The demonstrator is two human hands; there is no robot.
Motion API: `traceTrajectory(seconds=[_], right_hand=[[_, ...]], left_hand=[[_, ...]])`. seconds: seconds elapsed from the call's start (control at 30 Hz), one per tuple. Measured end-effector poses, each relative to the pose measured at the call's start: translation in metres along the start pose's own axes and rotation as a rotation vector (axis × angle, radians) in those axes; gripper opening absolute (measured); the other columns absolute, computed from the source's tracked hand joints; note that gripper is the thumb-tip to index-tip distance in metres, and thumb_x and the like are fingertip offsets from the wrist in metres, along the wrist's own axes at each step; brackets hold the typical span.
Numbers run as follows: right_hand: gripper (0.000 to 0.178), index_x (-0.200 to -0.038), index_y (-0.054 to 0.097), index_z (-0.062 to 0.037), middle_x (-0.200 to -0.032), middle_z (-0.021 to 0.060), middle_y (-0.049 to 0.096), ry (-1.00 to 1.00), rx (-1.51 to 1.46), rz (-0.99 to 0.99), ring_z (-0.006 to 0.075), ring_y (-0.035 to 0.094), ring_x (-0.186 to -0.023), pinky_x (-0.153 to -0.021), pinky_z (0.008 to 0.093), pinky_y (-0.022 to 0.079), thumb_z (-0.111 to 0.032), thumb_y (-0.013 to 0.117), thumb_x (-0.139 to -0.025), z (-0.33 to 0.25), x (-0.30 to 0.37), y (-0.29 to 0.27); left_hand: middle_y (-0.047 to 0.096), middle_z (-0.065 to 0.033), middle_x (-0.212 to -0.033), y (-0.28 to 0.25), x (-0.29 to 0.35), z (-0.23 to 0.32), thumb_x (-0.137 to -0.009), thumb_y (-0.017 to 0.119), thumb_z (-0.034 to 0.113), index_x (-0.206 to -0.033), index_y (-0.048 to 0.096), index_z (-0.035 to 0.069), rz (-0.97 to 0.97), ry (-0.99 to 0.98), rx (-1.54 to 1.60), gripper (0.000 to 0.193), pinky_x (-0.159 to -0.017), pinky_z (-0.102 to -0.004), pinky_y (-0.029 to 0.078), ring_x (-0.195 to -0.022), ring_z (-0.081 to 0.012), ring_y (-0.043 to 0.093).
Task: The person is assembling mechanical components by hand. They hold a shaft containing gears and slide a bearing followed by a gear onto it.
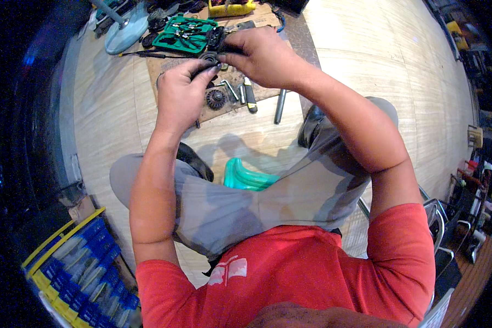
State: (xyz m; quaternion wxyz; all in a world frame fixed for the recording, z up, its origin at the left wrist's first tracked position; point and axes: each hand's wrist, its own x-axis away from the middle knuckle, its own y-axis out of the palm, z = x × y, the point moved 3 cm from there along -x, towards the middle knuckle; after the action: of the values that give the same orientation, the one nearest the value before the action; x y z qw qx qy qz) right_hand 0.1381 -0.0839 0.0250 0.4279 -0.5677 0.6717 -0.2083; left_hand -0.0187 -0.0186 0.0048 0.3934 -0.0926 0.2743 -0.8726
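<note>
While left grip (183,90) pinches dark part (207,57), right grip (265,57) unclear; wide floor (377,60) past mat's (303,52) right edge.

We have the most room on the right: a hand can pass over the pale floor (366,54), beyond the brown cardboard sheet (264,88). Narrow gap between utility knife (250,96) and metal tube (280,107). From our side, toothed black wheel (215,99) and L-shaped hex key (229,89) obstruct low entry. Open green tool case (176,30) blocks us on the far left.

Red short-sleeved shirt (306,268), grey trousers (224,210), black shoes (310,128).
</note>
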Motion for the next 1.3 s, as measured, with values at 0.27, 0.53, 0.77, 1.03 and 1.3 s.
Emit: traceTrajectory(seconds=[0.27,0.53,0.77,1.03,1.3], right_hand=[[0.015,-0.076,0.059,-0.0032,-0.074,0.0179,0.06,-0.239,0.037,0.074,0.0373,0.06,-0.074,-0.068,0.0457,0.048,-0.017,0.062,-0.078,-0.006,0.006,0.004],[0.019,-0.084,0.064,-0.0018,-0.071,0.0168,0.061,0.211,-0.172,-0.005,0.036,0.059,-0.069,-0.062,0.0388,0.047,-0.02,0.066,-0.081,0.0,-0.001,0.002],[0.011,-0.077,0.057,-0.0041,-0.076,0.0154,0.057,-0.298,-0.003,0.076,0.0373,0.059,-0.077,-0.067,0.0457,0.048,-0.013,0.063,-0.074,-0.009,0.008,0.01],[0.019,-0.088,0.064,-0.0017,-0.072,0.0178,0.061,0.142,-0.093,-0.005,0.0344,0.059,-0.069,-0.063,0.0389,0.047,-0.02,0.066,-0.082,-0.009,0.001,0.001],[0.015,-0.085,0.062,-0.0051,-0.078,0.0152,0.06,-0.196,0.053,0.125,0.0369,0.06,-0.075,-0.067,0.0455,0.048,-0.019,0.063,-0.079,-0.008,0.006,0.0]], left_hand=[[0.068,-0.0076,-0.081,-0.005,-0.001,-0.011,-0.086,0.06,0.012,-0.096,0.066,-0.004,-0.139,-0.17,0.246,0.02,-0.068,-0.0288,0.048,-0.073,-0.0121,0.061],[0.068,-0.0127,-0.083,-0.007,0.004,0.01,-0.083,0.061,0.008,-0.097,0.065,0.0,0.173,0.366,-0.363,0.017,-0.065,-0.0312,0.048,-0.072,-0.0185,0.065],[0.066,-0.0031,-0.086,-0.011,0.002,-0.006,-0.09,0.058,0.017,-0.097,0.065,-0.003,-0.287,-0.3,0.414,0.022,-0.068,-0.0253,0.046,-0.077,-0.0095,0.058],[0.067,-0.0122,-0.08,-0.011,0.006,0.015,-0.084,0.061,0.008,-0.095,0.066,-0.001,0.057,0.069,-0.076,0.016,-0.065,-0.0302,0.048,-0.07,-0.0158,0.062],[0.067,-0.006,-0.082,-0.009,0.0,-0.001,-0.087,0.061,0.011,-0.095,0.066,-0.002,-0.061,-0.057,0.246,0.017,-0.068,-0.0268,0.048,-0.074,-0.0125,0.061]])
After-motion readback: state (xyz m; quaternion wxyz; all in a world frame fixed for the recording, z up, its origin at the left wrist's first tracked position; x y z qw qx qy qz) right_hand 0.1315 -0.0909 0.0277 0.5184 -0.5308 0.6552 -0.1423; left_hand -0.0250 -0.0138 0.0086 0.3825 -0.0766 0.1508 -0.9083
